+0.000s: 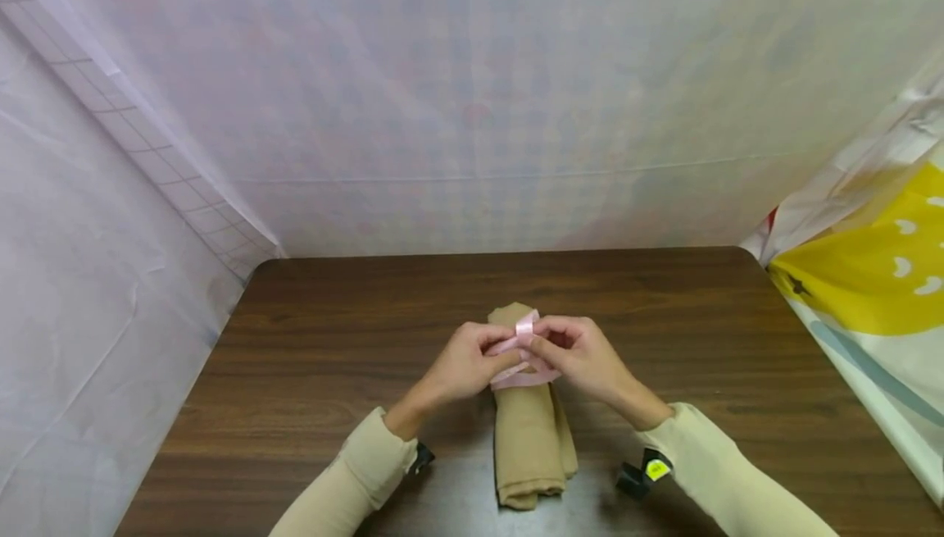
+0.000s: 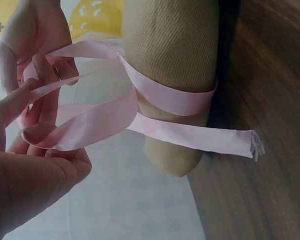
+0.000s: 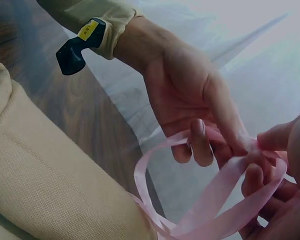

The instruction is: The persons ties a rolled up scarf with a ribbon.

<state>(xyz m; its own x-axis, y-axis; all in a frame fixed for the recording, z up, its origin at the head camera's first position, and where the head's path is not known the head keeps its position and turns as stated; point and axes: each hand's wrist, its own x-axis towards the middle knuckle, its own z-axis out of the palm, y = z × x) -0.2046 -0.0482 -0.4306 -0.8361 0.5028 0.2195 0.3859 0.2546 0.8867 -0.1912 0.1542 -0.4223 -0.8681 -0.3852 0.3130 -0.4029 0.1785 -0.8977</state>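
Observation:
A tan rolled cloth (image 1: 527, 439) lies lengthwise on the table, its folded edges toward me. Around its far half runs a pink satin ribbon (image 2: 165, 97), whose loops rise off the roll. My left hand (image 1: 465, 361) pinches the ribbon between thumb and fingers just above the cloth. Opposite it, my right hand (image 1: 586, 357) also pinches the ribbon, the fingertips of both hands nearly meeting. In the left wrist view one frayed ribbon end (image 2: 252, 144) hangs loose beside the roll. Overlapping fingers and loops partly hide where the ribbon crosses.
The dark wood-grain table (image 1: 310, 340) has rounded far corners. Pale sheeting (image 1: 472, 111) hangs behind it and on the left. A yellow and white patterned cloth (image 1: 870, 266) hangs at the right edge. Black wrist mounts (image 1: 642, 475) sit at both sleeve cuffs.

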